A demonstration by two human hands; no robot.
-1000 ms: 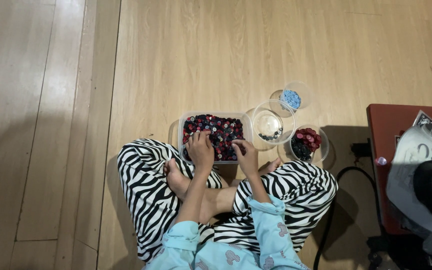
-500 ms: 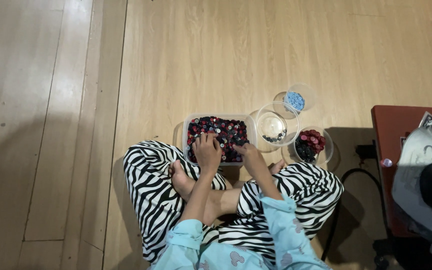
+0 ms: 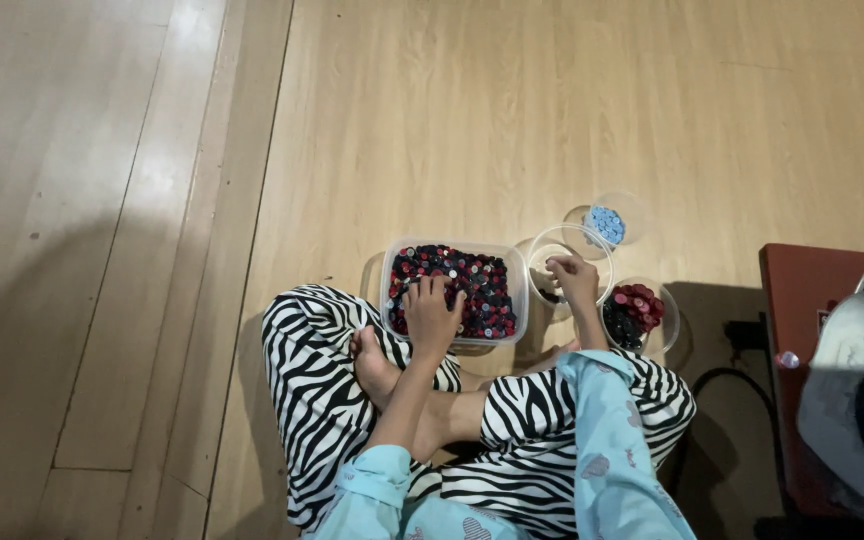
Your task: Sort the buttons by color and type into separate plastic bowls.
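Clear plastic: we count one rectangular tub (image 3: 452, 247) of mixed buttons and three round bowls to its right. Our left hand (image 3: 433, 312) rests in the tub, fingers spread; our right hand (image 3: 574, 277) has moved from the tub to the nearest bowl (image 3: 564, 241), fingers pinched, contents unclear.

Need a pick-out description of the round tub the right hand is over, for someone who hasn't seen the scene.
Start at the rectangular clear tub of mixed red and dark buttons on the wooden floor, in front of the crossed legs. Right of it stand three round clear tubs. The wanted round tub is nearest the rectangle, under the right hand; it looks nearly empty, unlike the blue-filled and red-and-dark ones.
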